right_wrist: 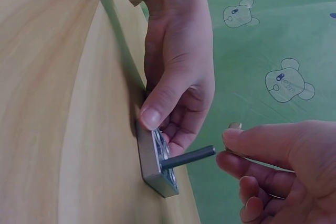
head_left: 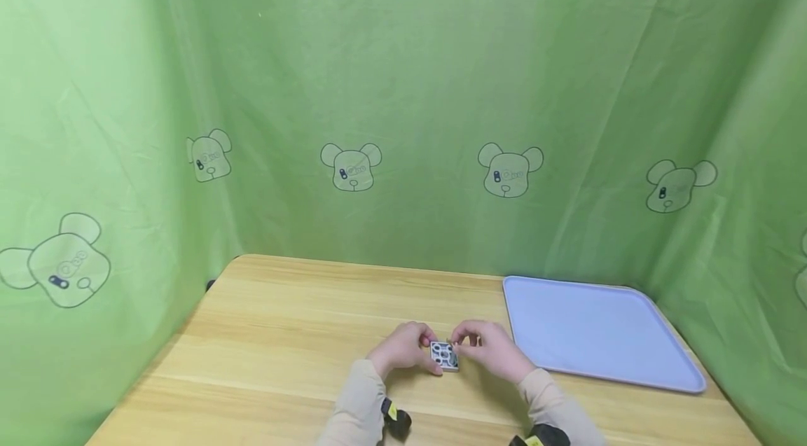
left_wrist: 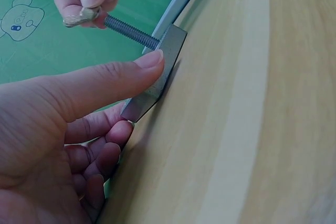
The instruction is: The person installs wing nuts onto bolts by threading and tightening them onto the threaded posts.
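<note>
A square grey metal block (head_left: pixel 444 356) with round recesses lies on the wooden table, and the left hand (head_left: pixel 406 348) grips its edges between thumb and fingers. From the block's face rises a threaded rod (left_wrist: pixel 131 31), also visible as a dark pin (right_wrist: pixel 189 157) in the right wrist view. The right hand (head_left: pixel 493 349) pinches a small brass-coloured piece (left_wrist: pixel 81 17) between thumb and fingertips, close to the rod's free end. In the right wrist view a gap separates the brass-coloured piece (right_wrist: pixel 234 126) from the rod.
A pale blue tray (head_left: pixel 592 330) lies at the table's right side, just beyond the right hand. The wooden table (head_left: pixel 284 334) reaches back to green curtains (head_left: pixel 429 222) printed with bear heads. Black wrist devices with yellow labels sit at both sleeves.
</note>
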`<control>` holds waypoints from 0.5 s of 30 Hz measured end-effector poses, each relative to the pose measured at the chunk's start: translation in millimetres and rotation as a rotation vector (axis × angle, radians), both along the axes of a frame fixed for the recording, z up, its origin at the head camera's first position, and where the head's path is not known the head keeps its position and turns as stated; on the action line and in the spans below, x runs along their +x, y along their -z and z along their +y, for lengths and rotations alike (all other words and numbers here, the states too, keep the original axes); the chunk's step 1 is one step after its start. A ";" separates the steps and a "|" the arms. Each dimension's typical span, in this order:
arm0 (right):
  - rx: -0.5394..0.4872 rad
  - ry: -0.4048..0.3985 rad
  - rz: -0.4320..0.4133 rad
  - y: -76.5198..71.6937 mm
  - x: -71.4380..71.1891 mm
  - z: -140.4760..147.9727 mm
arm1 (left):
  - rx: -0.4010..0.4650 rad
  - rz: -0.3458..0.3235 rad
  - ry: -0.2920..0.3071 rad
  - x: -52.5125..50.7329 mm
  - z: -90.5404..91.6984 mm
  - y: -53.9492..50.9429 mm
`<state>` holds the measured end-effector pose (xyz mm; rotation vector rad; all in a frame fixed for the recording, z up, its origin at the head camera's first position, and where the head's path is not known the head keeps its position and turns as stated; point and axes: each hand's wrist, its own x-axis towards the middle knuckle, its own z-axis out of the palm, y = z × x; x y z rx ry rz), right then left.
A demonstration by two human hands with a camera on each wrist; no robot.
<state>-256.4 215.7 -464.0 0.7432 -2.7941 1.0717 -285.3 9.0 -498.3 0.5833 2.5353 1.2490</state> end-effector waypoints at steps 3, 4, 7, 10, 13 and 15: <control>0.002 -0.015 -0.006 1.4 0.1 0.7 | 0.006 -0.001 -0.004 1.4 0.1 -1.5; 0.003 -0.019 -0.004 1.9 0.1 0.9 | 0.008 0.001 -0.004 1.9 0.2 -1.7; 0.009 -0.030 0.002 3.6 -0.4 1.4 | 0.007 0.004 -0.008 3.3 0.0 -2.7; 0.012 -0.038 0.008 5.1 -1.1 2.4 | 0.011 0.006 -0.007 3.7 -0.1 -2.2; 0.011 -0.048 0.010 6.0 -1.7 3.3 | 0.011 0.006 -0.009 3.5 -0.2 -1.6; 0.010 -0.057 0.016 6.4 -2.1 3.8 | 0.010 0.008 -0.010 3.7 -0.4 -1.8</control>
